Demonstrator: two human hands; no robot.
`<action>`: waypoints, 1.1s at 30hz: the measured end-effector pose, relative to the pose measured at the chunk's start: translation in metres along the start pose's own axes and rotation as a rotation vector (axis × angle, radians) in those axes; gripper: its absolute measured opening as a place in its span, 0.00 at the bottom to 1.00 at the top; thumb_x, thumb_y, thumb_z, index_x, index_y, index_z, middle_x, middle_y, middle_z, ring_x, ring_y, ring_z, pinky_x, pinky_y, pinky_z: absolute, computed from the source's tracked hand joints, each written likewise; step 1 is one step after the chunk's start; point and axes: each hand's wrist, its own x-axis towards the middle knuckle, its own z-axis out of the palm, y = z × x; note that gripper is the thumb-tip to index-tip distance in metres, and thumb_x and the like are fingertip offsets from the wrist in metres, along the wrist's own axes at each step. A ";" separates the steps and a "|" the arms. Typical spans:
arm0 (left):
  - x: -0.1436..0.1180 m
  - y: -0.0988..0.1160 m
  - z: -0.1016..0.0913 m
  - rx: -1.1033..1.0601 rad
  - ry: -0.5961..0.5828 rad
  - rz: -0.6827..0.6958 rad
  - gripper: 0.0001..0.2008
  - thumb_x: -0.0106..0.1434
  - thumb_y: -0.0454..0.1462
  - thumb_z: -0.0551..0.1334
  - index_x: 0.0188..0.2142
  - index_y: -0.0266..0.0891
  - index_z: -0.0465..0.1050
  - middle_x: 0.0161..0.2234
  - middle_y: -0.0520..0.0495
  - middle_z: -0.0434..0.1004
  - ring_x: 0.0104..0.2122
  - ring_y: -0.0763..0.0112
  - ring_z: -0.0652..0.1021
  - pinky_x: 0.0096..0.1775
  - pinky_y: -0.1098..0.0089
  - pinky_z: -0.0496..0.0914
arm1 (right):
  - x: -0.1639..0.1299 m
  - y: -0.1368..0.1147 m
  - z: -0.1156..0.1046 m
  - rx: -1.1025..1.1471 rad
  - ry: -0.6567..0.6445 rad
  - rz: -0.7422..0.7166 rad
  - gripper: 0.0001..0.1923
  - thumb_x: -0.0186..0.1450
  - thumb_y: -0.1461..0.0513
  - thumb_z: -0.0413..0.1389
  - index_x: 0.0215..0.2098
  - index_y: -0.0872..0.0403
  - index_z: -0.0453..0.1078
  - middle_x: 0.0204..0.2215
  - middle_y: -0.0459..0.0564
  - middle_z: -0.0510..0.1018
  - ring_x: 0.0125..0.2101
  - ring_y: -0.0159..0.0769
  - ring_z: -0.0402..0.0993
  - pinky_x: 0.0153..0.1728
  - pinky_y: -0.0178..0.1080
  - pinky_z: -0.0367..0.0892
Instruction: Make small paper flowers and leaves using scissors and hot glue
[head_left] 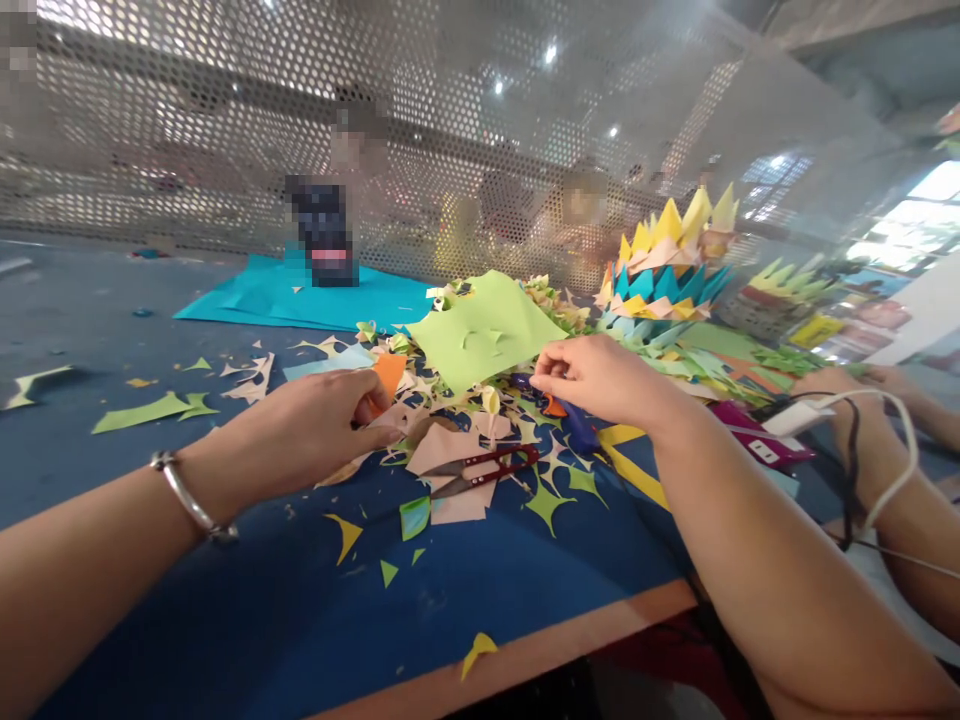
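Left hand at 9 o'clock, fingers curled and pinching an orange scrap by its lower edge, a silver bangle on the wrist. Right hand at 2 o'clock, thumb and fingertips closed on the near corner of a green sheet, held tilted above the paper litter. Just under the right fingers, a dark blue piece and a small orange bit, not clearly touched. Red snips at 6 o'clock between the 2 hands, lying flat on pink scraps, apart from both hands. Blue counter strewn with green, yellow and pink offcuts, a wooden edge along the near side. At 1 o'clock behind the right hand, a folded paper crown in yellow, pink and teal, standing upright. At 11 o'clock, a teal sheet lying flat. At 3 o'clock, another person's arm resting on the counter, a white cable looped over it, beside a magenta gadget. Perforated metal screen across the far side.
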 end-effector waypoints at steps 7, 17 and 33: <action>0.001 -0.007 -0.001 -0.125 -0.001 -0.012 0.13 0.58 0.48 0.61 0.37 0.43 0.71 0.28 0.47 0.80 0.25 0.62 0.78 0.26 0.66 0.65 | -0.007 -0.015 0.001 0.034 -0.204 -0.093 0.09 0.66 0.58 0.58 0.31 0.54 0.74 0.26 0.48 0.78 0.24 0.32 0.69 0.27 0.37 0.57; 0.003 -0.010 -0.003 -0.209 -0.026 -0.021 0.17 0.57 0.48 0.61 0.43 0.43 0.69 0.33 0.45 0.80 0.29 0.62 0.80 0.28 0.66 0.71 | -0.013 -0.030 0.013 0.070 -0.396 -0.296 0.06 0.64 0.61 0.59 0.30 0.53 0.73 0.27 0.46 0.78 0.25 0.32 0.71 0.26 0.35 0.57; 0.002 -0.009 -0.008 -0.109 -0.068 -0.010 0.20 0.52 0.46 0.63 0.44 0.40 0.73 0.35 0.43 0.80 0.33 0.57 0.80 0.33 0.63 0.70 | -0.022 -0.039 0.010 0.045 -0.382 -0.343 0.09 0.56 0.66 0.55 0.26 0.51 0.58 0.24 0.42 0.68 0.23 0.30 0.62 0.25 0.36 0.51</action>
